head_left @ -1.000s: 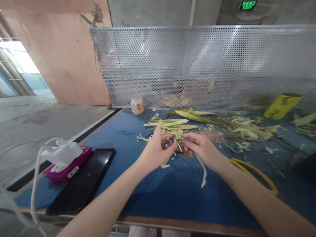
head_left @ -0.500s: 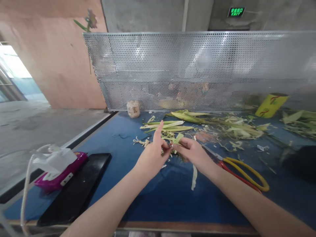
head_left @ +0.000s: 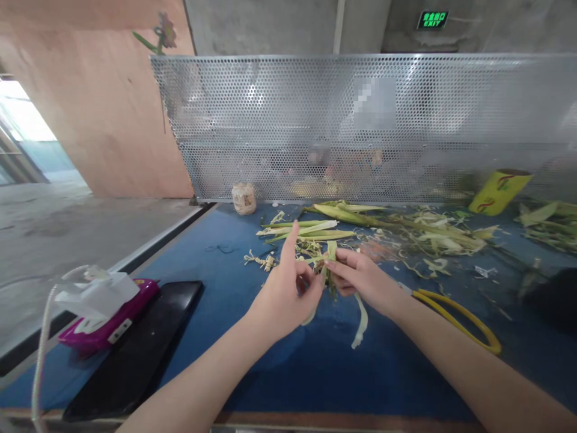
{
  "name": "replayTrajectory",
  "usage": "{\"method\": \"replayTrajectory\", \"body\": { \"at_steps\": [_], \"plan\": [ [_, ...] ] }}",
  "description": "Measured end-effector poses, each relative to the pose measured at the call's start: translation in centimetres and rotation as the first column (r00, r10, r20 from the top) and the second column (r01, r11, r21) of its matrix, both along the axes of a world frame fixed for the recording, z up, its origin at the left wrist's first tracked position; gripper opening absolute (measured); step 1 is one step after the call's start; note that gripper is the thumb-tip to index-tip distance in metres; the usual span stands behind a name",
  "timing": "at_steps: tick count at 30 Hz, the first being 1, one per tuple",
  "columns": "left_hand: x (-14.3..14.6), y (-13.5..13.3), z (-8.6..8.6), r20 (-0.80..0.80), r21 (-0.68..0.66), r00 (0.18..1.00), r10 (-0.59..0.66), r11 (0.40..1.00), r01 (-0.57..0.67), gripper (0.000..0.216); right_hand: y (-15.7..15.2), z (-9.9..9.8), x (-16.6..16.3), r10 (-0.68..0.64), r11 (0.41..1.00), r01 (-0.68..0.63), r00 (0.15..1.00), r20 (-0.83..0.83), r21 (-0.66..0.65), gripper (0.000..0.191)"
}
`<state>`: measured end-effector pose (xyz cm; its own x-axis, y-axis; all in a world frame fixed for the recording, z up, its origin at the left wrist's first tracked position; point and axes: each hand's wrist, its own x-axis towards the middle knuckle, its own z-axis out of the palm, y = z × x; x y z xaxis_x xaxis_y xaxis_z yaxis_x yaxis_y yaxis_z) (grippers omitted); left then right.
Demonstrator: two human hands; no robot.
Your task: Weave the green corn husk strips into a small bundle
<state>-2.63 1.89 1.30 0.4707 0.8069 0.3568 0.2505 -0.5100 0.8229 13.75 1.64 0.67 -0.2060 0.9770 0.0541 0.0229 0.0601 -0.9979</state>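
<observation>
My left hand [head_left: 285, 293] and my right hand [head_left: 366, 278] meet over the middle of the blue table. Between their fingertips is a pale green corn husk strip [head_left: 332, 248]. The left thumb pinches against the curled fingers while its index finger points up. My right hand closes on the strip from the other side. Beneath the right hand a loose whitish strip [head_left: 360, 325] trails onto the tabletop. Just beyond my fingers lie small knotted husk pieces [head_left: 261, 261] and several flat green husks [head_left: 311, 231]. Part of the strip is hidden by my fingers.
Scissors with a yellow handle [head_left: 464, 316] lie partly under my right forearm. On the left are a black phone-like slab [head_left: 139, 343] and a purple power strip [head_left: 108, 325]. A whole corn ear [head_left: 345, 214], husk scraps [head_left: 451, 237], a yellow roll [head_left: 499, 193] and a perforated metal screen [head_left: 279, 114] stand behind.
Both hands have shifted slightly right with the husk strip, which now stands more upright between them. My right forearm covers more of the scissors; their red handle is out of sight.
</observation>
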Motion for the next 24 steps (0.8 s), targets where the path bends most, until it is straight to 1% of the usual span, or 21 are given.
{"method": "replayTrajectory", "body": {
  "at_steps": [2,5,8,10,12,15,18,24],
  "plan": [
    [0.0,0.0,0.1,0.071,-0.093,0.997,0.042,0.995,-0.036,0.085,-0.1,0.1,0.0,0.008,1.000,-0.009,1.000,0.021,0.012,0.029],
    [0.1,0.4,0.1,0.195,-0.170,0.974,0.117,0.982,-0.084,0.088,-0.3,-0.1,-0.1,-0.021,1.000,0.020,0.999,0.046,0.021,0.030],
    [0.3,0.9,0.1,0.318,-0.251,0.932,0.176,0.963,-0.096,0.095,-0.4,-0.3,-0.4,-0.041,0.999,0.041,0.999,0.023,-0.020,0.026],
    [0.4,1.2,0.1,0.361,-0.323,0.907,0.215,0.942,-0.094,0.102,-0.6,-0.4,-0.7,-0.038,0.998,0.038,0.999,0.015,-0.041,0.023],
    [0.6,1.3,0.0,0.364,-0.364,0.899,0.243,0.926,-0.103,0.106,-0.7,-0.6,-0.8,-0.027,0.999,0.028,0.999,0.043,-0.016,0.021],
    [0.7,1.3,-0.4,0.353,-0.348,0.906,0.233,0.932,-0.104,0.106,-0.6,-0.9,-0.8,-0.041,0.999,0.037,0.995,0.093,0.038,0.025],
    [0.7,1.2,-0.5,0.396,-0.325,0.894,0.211,0.943,-0.078,0.104,-0.4,-1.2,-0.8,-0.059,0.997,0.052,0.991,0.123,0.060,0.030],
    [0.2,1.3,0.8,0.448,-0.306,0.858,0.250,0.945,-0.115,0.108,-0.6,-1.0,-0.8,-0.076,0.996,0.068,0.983,0.168,0.055,0.032]
  ]
}}
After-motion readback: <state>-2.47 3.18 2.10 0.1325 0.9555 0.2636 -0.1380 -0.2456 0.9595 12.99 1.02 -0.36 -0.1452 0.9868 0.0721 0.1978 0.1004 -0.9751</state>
